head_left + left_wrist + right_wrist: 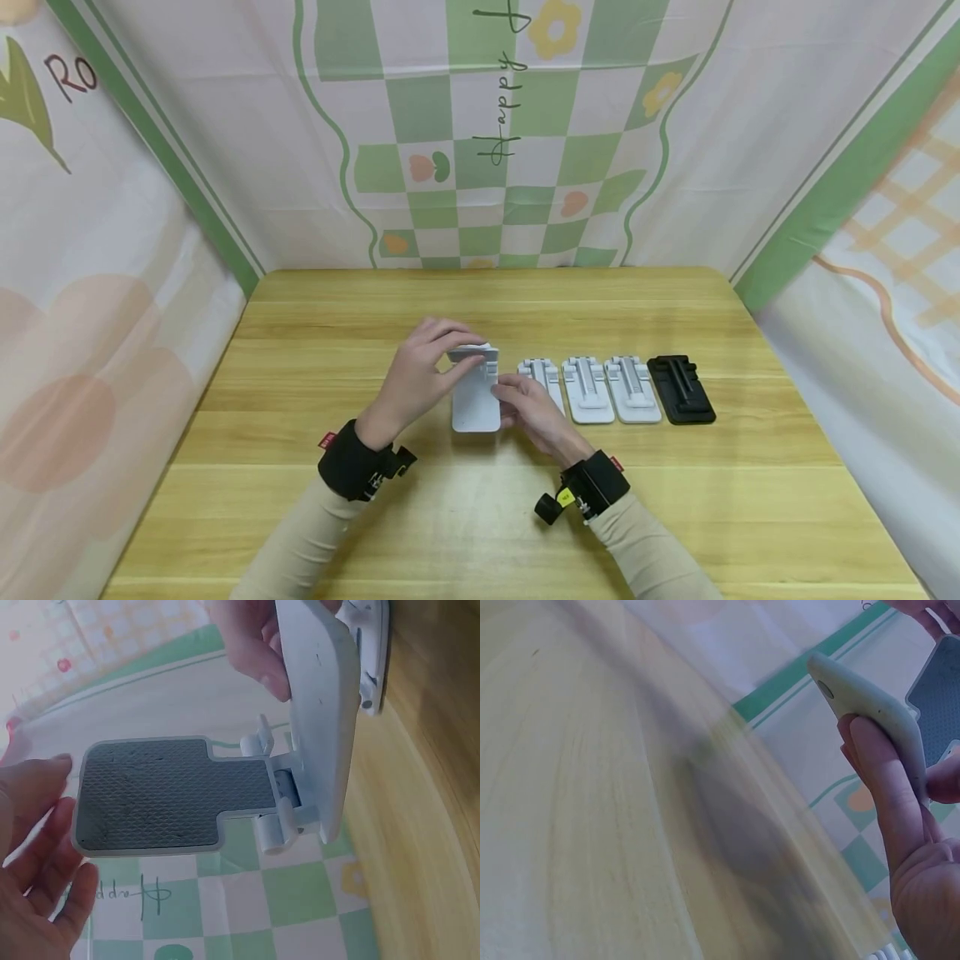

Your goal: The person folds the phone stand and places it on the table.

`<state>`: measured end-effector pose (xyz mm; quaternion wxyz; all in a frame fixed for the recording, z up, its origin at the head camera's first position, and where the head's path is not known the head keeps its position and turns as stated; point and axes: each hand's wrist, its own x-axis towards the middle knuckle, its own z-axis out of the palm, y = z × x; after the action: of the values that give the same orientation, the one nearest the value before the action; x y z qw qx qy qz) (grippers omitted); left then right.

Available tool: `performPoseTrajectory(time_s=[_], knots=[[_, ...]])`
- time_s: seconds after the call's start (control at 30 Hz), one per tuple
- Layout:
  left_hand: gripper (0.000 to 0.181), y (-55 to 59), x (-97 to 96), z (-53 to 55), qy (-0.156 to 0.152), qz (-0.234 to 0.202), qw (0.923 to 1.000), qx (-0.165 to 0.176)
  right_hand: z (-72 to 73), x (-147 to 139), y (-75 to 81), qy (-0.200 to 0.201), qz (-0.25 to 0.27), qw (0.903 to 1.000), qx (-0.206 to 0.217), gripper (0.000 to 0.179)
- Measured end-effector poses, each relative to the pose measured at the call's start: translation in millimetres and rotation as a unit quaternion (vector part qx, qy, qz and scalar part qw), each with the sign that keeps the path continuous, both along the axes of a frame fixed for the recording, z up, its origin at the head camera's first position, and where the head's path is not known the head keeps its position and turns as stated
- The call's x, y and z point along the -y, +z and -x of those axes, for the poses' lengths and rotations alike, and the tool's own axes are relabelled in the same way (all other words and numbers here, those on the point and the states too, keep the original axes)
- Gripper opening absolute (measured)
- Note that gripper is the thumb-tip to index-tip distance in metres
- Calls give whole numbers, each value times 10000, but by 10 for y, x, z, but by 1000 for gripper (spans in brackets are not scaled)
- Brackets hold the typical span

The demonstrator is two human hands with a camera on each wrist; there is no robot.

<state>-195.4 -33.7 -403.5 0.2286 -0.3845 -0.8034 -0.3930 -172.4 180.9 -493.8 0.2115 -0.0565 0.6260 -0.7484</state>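
A white folding phone stand (476, 400) is held up over the table, its grey-padded support plate (165, 795) swung out from the white base (322, 712). My right hand (536, 412) grips the base by its right side, fingers behind and thumb in front, as the right wrist view of the base (877, 705) shows. My left hand (420, 375) pinches the far end of the support plate between thumb and fingers. In the left wrist view, the fingertips (71, 881) are right at that plate's edge. Small hinged arms (274, 829) stick out beside the hinge.
To the right, three white folded phone stands (588, 392) lie in a row, the nearest partly behind my right hand. A black folded stand (681, 390) ends the row. The wooden table (337, 317) meets a patterned cloth (480, 208) at its back.
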Motion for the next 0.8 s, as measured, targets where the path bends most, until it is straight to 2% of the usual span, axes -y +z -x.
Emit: performPoseTrajectory(time_s=[0.13,0.4,0.8], knots=[[20,2,-11,-15,93,225,9997,22,0,-1,-9,20,-2,10000,-21,46],[16,-37,-30,-6,144,377,9991,-133,-5,2,-17,-30,-8,10000,-63,45],[14,-92,-67,-9,226,456,9964,-672,-20,13,-5,-134,-89,9998,-109,46]])
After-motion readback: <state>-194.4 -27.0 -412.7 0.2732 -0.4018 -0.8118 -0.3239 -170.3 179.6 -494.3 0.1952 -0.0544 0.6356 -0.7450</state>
